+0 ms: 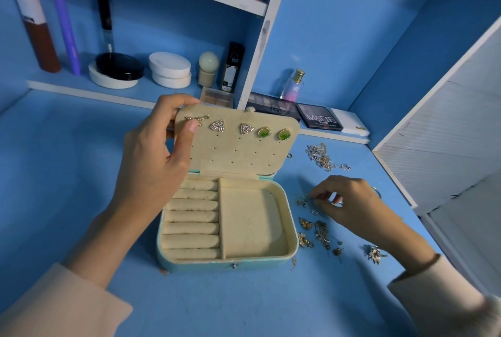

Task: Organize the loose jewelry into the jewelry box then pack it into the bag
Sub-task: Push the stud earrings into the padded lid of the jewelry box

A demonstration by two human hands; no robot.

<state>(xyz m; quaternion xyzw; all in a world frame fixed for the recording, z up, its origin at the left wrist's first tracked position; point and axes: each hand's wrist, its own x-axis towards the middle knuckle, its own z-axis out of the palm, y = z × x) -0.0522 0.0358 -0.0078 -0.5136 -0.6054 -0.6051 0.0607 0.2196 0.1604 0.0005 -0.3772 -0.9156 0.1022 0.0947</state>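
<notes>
The teal jewelry box lies open on the blue table, cream inside, with ring rolls on the left and a bare tray on the right. Its raised lid carries a bow earring, two triangular studs and two green studs. My left hand grips the lid's left edge, thumb in front beside the bow earring. My right hand reaches down to the loose earrings right of the box, fingertips pinching a small gold piece. No bag is in view.
A tangle of chains lies behind my right hand. Eyeshadow palettes, a perfume bottle, compacts and tubes stand on the low shelves at the back. A white slatted panel bounds the right side.
</notes>
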